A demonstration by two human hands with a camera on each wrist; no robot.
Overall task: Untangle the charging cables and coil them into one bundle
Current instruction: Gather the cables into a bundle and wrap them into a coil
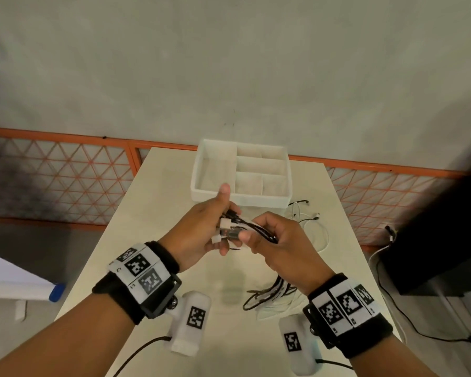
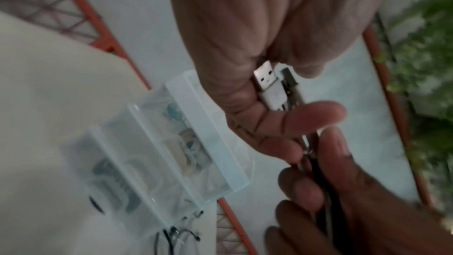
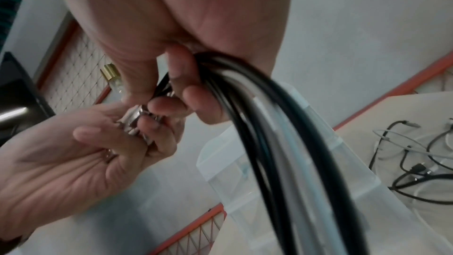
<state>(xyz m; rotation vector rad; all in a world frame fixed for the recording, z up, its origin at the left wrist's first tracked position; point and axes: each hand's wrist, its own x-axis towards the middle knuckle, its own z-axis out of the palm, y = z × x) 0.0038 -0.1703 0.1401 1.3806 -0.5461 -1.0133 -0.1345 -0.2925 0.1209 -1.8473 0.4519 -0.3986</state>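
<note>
Both hands (image 1: pixel 199 229) (image 1: pixel 276 242) hold cables (image 1: pixel 252 228), seemingly unlabelled.

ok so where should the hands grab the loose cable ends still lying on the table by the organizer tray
Probably the cords just behind the plugs, coming from above. The loose cable ends lie flat on the table right of the organizer tray, so a top-down pinch looks easiest. The right hand is nearer, but it and the left hand both grip the gathered cables.

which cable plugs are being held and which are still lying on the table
The USB plugs gathered at the left hand are held, their cords passing through the right hand. The small plugs beside the organizer tray lie loose on the table.
</note>
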